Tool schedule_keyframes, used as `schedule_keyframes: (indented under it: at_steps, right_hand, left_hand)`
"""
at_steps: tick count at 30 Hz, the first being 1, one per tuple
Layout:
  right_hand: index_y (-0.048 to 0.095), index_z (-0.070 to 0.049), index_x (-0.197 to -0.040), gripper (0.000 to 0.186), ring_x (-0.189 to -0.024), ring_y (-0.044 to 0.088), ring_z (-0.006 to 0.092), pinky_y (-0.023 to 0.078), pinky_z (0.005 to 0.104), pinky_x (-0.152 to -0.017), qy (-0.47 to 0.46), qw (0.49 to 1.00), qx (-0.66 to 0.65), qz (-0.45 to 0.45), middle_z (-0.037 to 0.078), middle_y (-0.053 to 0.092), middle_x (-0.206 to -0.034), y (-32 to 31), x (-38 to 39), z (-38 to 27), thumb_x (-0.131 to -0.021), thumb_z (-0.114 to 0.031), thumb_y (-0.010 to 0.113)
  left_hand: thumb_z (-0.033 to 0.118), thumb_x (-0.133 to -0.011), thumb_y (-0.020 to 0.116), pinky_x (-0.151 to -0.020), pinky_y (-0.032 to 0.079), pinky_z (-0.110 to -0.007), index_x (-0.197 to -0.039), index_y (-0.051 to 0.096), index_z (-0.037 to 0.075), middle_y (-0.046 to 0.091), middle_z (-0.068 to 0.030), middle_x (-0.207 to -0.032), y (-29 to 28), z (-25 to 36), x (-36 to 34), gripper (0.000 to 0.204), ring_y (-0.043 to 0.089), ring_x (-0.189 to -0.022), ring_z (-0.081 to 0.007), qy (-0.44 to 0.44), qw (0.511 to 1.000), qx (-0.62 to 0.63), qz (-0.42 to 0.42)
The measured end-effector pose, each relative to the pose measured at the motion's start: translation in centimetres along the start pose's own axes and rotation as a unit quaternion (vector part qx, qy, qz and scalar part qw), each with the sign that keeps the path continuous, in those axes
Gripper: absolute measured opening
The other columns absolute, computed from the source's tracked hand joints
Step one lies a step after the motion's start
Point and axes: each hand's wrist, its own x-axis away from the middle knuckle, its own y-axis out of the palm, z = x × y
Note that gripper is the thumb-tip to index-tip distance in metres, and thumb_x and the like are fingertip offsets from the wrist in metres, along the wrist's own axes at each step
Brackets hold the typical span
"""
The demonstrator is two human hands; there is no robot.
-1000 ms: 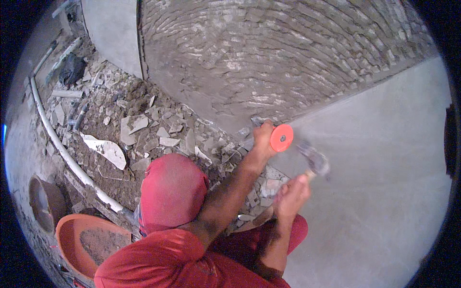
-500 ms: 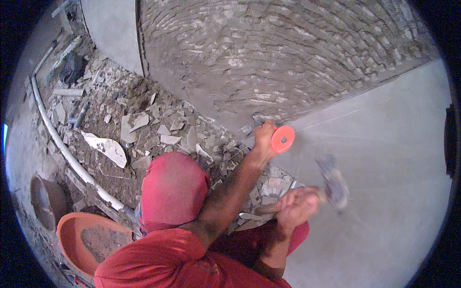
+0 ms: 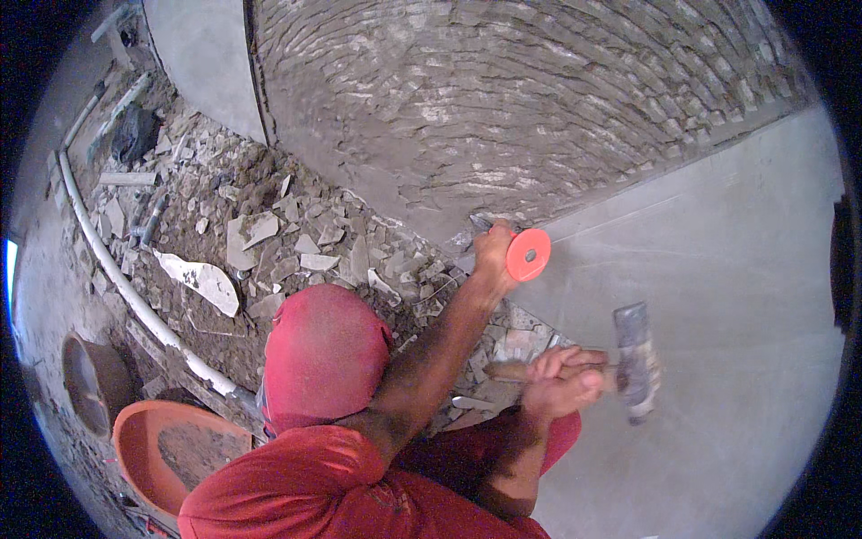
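Observation:
Neither my left hand nor my right hand is in view. Below me a co-worker in a red cap (image 3: 323,350) and red shirt crouches. The co-worker's left hand (image 3: 494,242) grips a chisel with an orange disc guard (image 3: 521,265), its metal end at the lower edge of a rough, ridged grey surface (image 3: 503,99). The co-worker's right hand (image 3: 561,391) holds a hammer (image 3: 636,364) by its handle, off to the right of the chisel, over a smooth grey surface (image 3: 700,251). The hammer is slightly blurred.
Broken tile pieces and rubble (image 3: 260,229) lie along the left, with a long white pipe (image 3: 148,314) and short pipe pieces (image 3: 126,178). At the lower left are an orange tub (image 3: 135,449) and a dark bucket (image 3: 90,386). A smooth panel (image 3: 197,63) stands at the upper left.
The co-worker's right hand and the hammer have moved right and down, away from the chisel. The chisel and the hand on it have stayed nearly in place.

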Motion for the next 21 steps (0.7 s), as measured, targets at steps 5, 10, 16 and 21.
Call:
schedule_keyframes:
  at_steps: [5,10,16,21]
  right_hand:
    - [0.041,-0.01,-0.068,0.041,-0.044,0.039,0.0086,0.032,0.0269,-0.039,0.093,0.925,0.349,-0.116,-0.003,0.041,-0.053,0.6,-0.5,4.0,-0.1,-0.037,0.045]
    - [0.045,-0.007,-0.073,0.034,-0.052,0.042,0.0116,0.036,0.0306,-0.047,0.032,0.972,0.223,-0.064,0.002,0.042,-0.058,-0.4,0.4,1.2,-0.097,-0.031,0.047]
    - [0.042,-0.009,-0.07,0.041,-0.047,0.045,0.0129,0.04,0.0343,-0.045,0.022,0.898,0.404,-0.174,0.0,0.043,-0.053,1.7,-0.4,2.0,-0.098,-0.038,0.046]
    - [0.04,-0.01,-0.07,0.042,-0.04,0.041,0.0106,0.033,0.0279,-0.036,0.15,0.934,0.306,-0.109,-0.001,0.041,-0.051,-0.5,-1.1,3.2,-0.101,-0.038,0.043]
  left_hand:
    - [0.021,-0.094,0.046,-0.052,0.052,-0.042,-0.081,0.052,0.005,0.053,-0.0075,-0.073,-1.0,3.6,0.2,0.021,0.057,-0.06,-0.0213,-0.051,0.99,0.128,0.019]
    - [0.02,-0.093,0.047,-0.052,0.051,-0.043,-0.083,0.052,0.003,0.053,-0.0086,-0.073,-1.0,5.4,-1.0,0.021,0.057,-0.061,-0.022,-0.399,0.805,0.416,0.139]
    - [0.02,-0.093,0.048,-0.052,0.05,-0.045,-0.084,0.052,0.002,0.053,-0.0101,-0.074,-0.1,4.2,-1.3,0.02,0.056,-0.062,-0.0227,-0.422,0.792,0.416,0.147]
    - [0.019,-0.089,0.051,-0.05,0.049,-0.043,-0.078,0.054,0.002,0.053,-0.011,-0.068,-0.9,2.2,-0.4,0.021,0.057,-0.055,-0.0243,-0.381,0.909,0.162,0.046]
